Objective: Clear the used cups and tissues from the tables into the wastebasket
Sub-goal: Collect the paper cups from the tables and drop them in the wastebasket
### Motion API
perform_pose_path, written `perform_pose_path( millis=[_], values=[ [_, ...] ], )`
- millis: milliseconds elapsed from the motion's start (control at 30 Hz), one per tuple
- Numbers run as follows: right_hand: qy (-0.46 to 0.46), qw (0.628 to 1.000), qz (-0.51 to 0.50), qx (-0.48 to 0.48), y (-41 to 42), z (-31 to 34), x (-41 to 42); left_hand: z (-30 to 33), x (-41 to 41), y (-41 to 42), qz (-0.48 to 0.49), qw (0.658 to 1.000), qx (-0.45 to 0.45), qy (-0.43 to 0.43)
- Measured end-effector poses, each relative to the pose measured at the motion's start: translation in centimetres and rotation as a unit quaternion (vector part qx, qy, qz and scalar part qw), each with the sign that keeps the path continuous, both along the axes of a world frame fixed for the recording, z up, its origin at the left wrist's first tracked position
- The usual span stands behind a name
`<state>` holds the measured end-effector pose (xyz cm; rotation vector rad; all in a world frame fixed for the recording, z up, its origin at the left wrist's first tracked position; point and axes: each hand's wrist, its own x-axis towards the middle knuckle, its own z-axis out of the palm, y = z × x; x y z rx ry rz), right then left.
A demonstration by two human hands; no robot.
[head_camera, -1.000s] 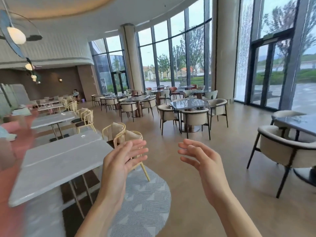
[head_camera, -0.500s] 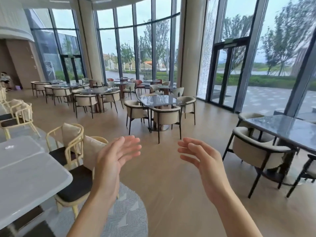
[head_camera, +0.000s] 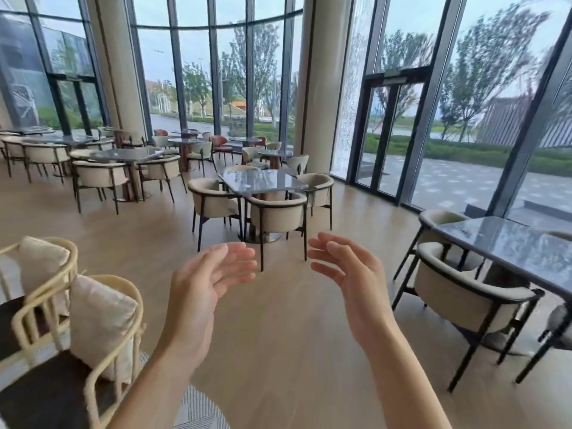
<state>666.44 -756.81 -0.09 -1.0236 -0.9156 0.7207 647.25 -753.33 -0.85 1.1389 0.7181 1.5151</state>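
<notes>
I see a glass-walled hall of tables | dark table at right, grey table ahead, their tops bare of cups or tissues | left hand, right hand raised, fingers loosely spread, holding nothing
</notes>
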Motion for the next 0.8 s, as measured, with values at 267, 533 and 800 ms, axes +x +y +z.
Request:
perform_pose_path(
  millis=[267,533,800],
  values=[
    [-0.008,0.997,0.064,-0.031,22.8,0.9,-1.0,1.4,-0.4,21.1,0.053,0.998,-0.004,-0.025],
    [-0.044,0.988,0.135,-0.059,45.4,-2.6,-6.3,-3.2,-5.0,41.4,0.118,0.989,-0.050,-0.073],
    [-0.048,0.981,0.182,-0.055,71.0,-1.4,-14.4,-2.4,-13.7,65.6,0.173,0.981,-0.051,-0.073]
  ],
)
